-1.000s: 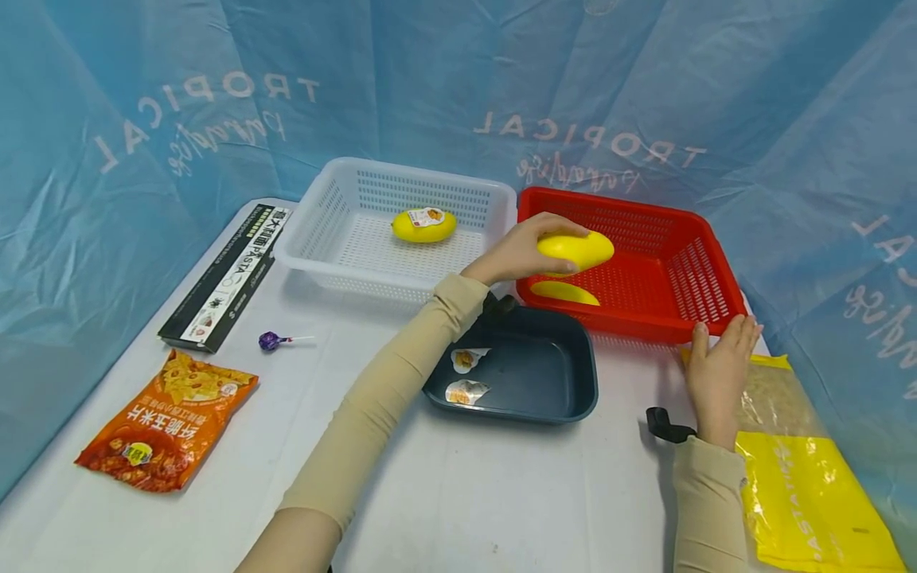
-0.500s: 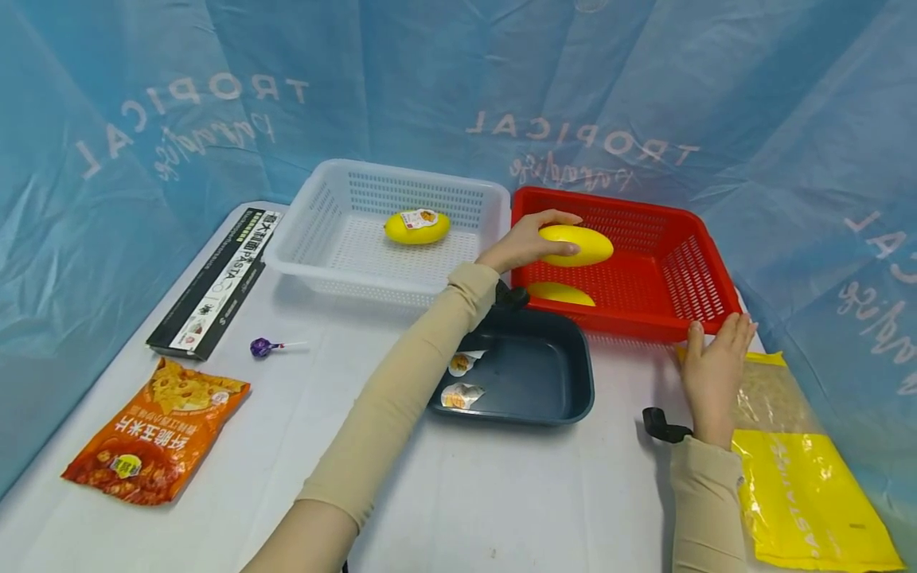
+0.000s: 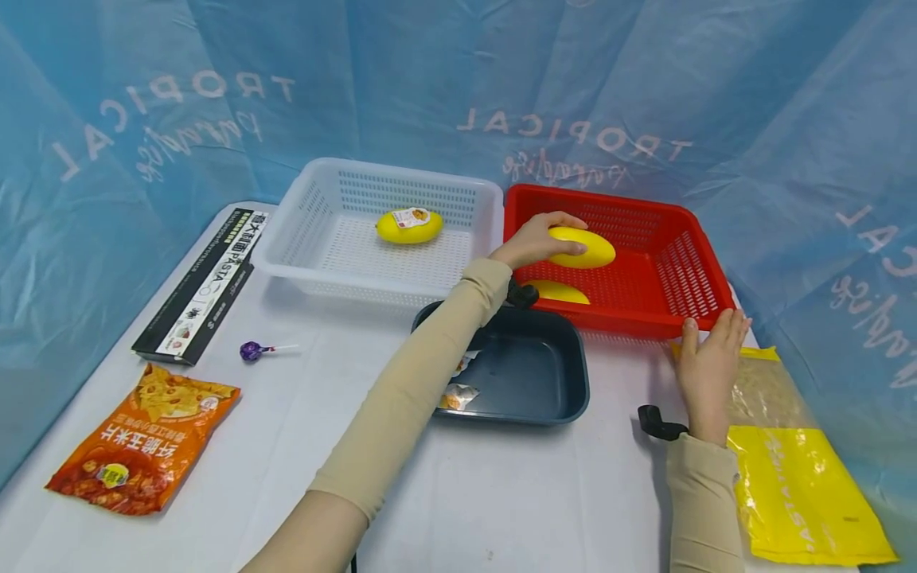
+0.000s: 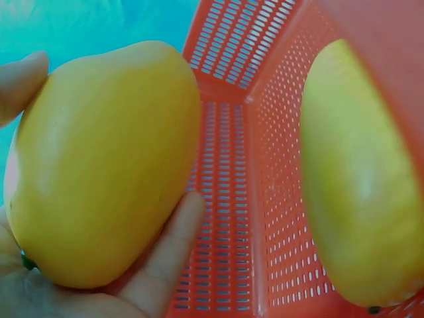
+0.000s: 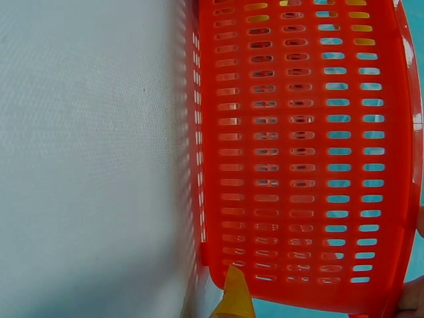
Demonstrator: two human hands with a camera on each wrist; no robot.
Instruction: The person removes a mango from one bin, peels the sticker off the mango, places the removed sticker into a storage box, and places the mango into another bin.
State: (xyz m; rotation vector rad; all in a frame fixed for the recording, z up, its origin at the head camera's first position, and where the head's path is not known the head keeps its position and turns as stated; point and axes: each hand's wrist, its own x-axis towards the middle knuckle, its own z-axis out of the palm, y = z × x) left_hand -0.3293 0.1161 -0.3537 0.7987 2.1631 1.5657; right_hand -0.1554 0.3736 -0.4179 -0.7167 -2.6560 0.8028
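Observation:
My left hand (image 3: 539, 241) holds a yellow mango (image 3: 589, 247) over the left part of the red basket (image 3: 630, 322); in the left wrist view, fingers and thumb curl round this mango (image 4: 106, 159). A second mango (image 3: 557, 292) lies in the basket by its near wall, and shows at the right of the left wrist view (image 4: 361, 179). My right hand (image 3: 709, 370) rests with extended fingers against the basket's near right corner. The right wrist view shows the basket's slotted wall (image 5: 281, 159) and fingertips (image 5: 412, 298) at the lower right edge.
A white basket (image 3: 372, 285) with a stickered mango (image 3: 410, 226) adjoins the red one. Nearer stands a dark tray (image 3: 533, 370) with stickers. At left lie a pasta box (image 3: 204, 286), lollipop (image 3: 252, 351) and orange snack bag (image 3: 143, 442); a yellow bag (image 3: 802, 477) lies right.
The left hand with its mango has shifted slightly right relative to the red basket. The head view has turned a little, sliding the left-side objects leftward. The right hand stays at the basket corner.

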